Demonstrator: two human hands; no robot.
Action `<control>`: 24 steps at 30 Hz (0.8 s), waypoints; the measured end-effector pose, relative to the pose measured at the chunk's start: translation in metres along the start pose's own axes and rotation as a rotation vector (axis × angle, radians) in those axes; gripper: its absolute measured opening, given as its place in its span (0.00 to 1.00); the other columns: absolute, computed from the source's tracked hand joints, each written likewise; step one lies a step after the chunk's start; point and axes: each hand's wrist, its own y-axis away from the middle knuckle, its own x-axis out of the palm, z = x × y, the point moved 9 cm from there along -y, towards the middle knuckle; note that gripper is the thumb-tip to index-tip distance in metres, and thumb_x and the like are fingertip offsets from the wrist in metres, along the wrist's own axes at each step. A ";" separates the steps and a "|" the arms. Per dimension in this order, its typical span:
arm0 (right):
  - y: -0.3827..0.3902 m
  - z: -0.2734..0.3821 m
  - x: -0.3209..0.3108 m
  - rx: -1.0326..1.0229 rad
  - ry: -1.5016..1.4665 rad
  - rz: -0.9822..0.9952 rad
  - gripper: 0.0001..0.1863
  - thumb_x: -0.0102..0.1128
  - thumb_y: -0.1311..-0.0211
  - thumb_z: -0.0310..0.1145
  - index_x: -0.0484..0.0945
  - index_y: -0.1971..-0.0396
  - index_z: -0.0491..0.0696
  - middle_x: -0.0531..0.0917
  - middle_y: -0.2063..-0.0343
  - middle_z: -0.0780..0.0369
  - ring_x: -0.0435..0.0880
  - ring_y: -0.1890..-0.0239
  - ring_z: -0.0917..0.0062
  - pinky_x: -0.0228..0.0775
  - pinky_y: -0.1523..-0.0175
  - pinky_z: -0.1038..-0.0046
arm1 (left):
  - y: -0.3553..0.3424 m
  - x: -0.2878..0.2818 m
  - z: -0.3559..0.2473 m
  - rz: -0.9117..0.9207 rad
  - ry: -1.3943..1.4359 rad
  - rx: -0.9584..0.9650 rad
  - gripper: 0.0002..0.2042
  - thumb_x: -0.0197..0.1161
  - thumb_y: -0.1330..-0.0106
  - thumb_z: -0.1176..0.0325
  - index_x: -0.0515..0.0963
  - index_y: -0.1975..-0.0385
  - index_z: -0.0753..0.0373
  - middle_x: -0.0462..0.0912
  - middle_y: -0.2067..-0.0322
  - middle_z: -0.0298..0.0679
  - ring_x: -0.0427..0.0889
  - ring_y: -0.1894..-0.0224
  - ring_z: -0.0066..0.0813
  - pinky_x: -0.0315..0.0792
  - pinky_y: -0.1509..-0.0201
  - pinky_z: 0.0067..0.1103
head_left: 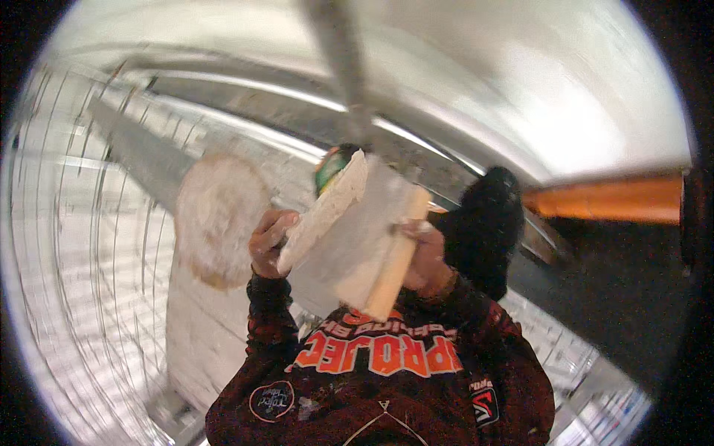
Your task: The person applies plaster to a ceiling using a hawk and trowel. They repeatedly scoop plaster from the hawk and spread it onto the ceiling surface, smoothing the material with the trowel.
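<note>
I hold a wide, flat grey blade (346, 241) tilted in front of my chest. A pale wooden strip (398, 256) runs along its right edge. A thick, rough band of whitish plaster-like paste (327, 212) lies along its left side. My left hand (271, 241) is closed at the lower end of that pasty edge, with fingertips against it. The fingers of my right hand (428, 256) wrap round the wooden strip. Motion blur hides whether the left hand grips a second tool.
To the left stands a large whitish round-topped form (223, 219), its kind unclear. Wire-like mesh lines (97, 223) run beyond it. An orange bar (606, 201) is at right, near a black rounded shape (491, 208). A green rounded thing (331, 171) shows behind the blade.
</note>
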 end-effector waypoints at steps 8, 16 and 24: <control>0.055 0.064 -0.017 -0.124 0.023 0.021 0.15 0.60 0.51 0.37 0.74 0.68 0.42 0.78 0.72 0.59 0.81 0.71 0.67 0.78 0.62 0.62 | -0.047 0.093 -0.091 0.566 -0.458 0.583 0.24 0.62 0.60 0.83 0.79 0.57 0.59 0.79 0.63 0.43 0.79 0.64 0.38 0.72 0.61 0.27; 0.035 0.191 -0.097 -0.915 0.433 -0.217 0.21 0.58 0.48 0.43 0.70 0.60 0.44 0.77 0.69 0.58 0.79 0.66 0.62 0.74 0.57 0.57 | -0.090 -0.017 -0.020 -0.199 -0.268 0.220 0.18 0.58 0.37 0.55 0.75 0.64 0.68 0.75 0.74 0.37 0.73 0.72 0.24 0.69 0.68 0.18; -0.004 0.268 -0.128 -1.713 1.489 -0.841 0.22 0.67 0.65 0.26 0.74 0.63 0.41 0.77 0.62 0.48 0.76 0.57 0.53 0.68 0.50 0.63 | -0.130 0.021 -0.109 -0.827 -0.535 0.581 0.23 0.54 0.35 0.54 0.68 0.55 0.71 0.75 0.65 0.44 0.76 0.67 0.35 0.71 0.67 0.29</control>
